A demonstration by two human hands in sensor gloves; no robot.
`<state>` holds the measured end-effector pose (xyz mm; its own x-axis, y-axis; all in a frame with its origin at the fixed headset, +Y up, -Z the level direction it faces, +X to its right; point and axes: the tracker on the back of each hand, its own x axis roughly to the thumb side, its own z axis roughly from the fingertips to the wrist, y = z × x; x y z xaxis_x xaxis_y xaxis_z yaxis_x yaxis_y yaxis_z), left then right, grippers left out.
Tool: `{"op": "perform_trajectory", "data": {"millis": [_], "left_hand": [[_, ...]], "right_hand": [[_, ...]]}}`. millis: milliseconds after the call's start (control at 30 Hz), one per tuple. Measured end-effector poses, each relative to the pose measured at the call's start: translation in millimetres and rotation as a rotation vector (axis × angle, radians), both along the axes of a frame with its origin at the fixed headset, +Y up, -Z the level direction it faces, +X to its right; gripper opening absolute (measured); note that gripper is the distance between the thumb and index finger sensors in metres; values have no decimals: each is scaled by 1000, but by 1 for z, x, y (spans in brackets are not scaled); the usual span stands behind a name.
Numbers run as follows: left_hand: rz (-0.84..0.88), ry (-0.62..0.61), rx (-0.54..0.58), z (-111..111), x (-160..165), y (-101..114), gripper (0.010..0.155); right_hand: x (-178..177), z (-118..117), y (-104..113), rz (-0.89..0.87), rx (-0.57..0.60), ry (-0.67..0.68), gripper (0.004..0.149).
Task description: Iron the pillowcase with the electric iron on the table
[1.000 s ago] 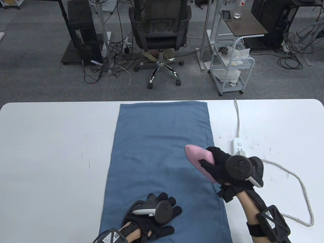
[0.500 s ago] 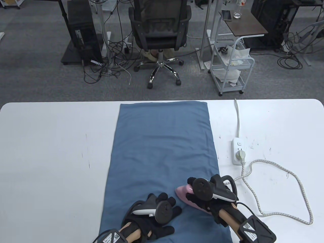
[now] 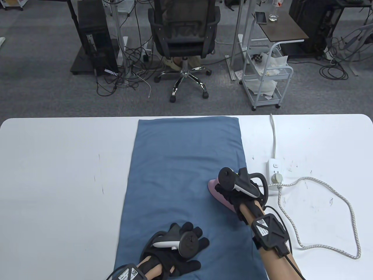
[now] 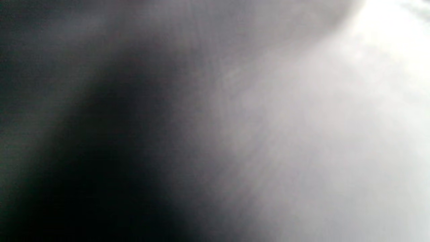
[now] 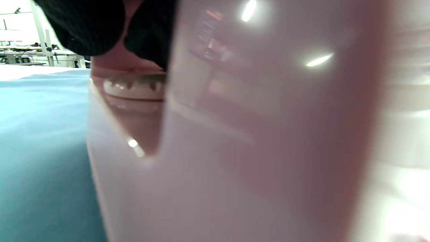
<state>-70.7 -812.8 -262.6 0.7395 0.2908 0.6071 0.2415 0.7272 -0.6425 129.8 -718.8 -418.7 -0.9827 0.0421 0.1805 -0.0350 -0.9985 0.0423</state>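
Note:
A blue pillowcase (image 3: pixel 186 175) lies flat and lengthwise on the white table (image 3: pixel 58 175). My right hand (image 3: pixel 233 189) grips the handle of a pink electric iron (image 3: pixel 217 194), which rests on the pillowcase near its right edge. The iron (image 5: pixel 235 134) fills the right wrist view, with the pillowcase (image 5: pixel 40 141) at the left. My left hand (image 3: pixel 180 242) rests flat on the near end of the pillowcase, fingers spread. The left wrist view is a grey blur.
A white power strip (image 3: pixel 274 173) lies right of the pillowcase with the iron's plug in it. The braided cord (image 3: pixel 344 204) loops over the table's right side. An office chair (image 3: pixel 183 38) and a white cart (image 3: pixel 266 78) stand beyond the far edge.
My right hand pulled the iron from mid-right down to the near end of the pillowcase, then pushed it back up along the right edge. My left hand has not moved.

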Motion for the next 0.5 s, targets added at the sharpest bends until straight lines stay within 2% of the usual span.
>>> {"op": "perform_trajectory", "data": {"millis": [100,167,333,433,500], "left_hand": [[0,0,0,0,0,0,77],[0,0,0,0,0,0,77],[-5,-1,3,0,0,0,77],[-4,-1,2,0,0,0,77],[-5,-1,2,0,0,0,77]], "right_hand": [[-7,11,5,1,4,66,63],[-16,29,11,-9,34,150,62],[-38,68,10,-4,8,306,62],[-46,76,4,46,-15,353,62],[-49,71,1,66,-13,350,63]]}}
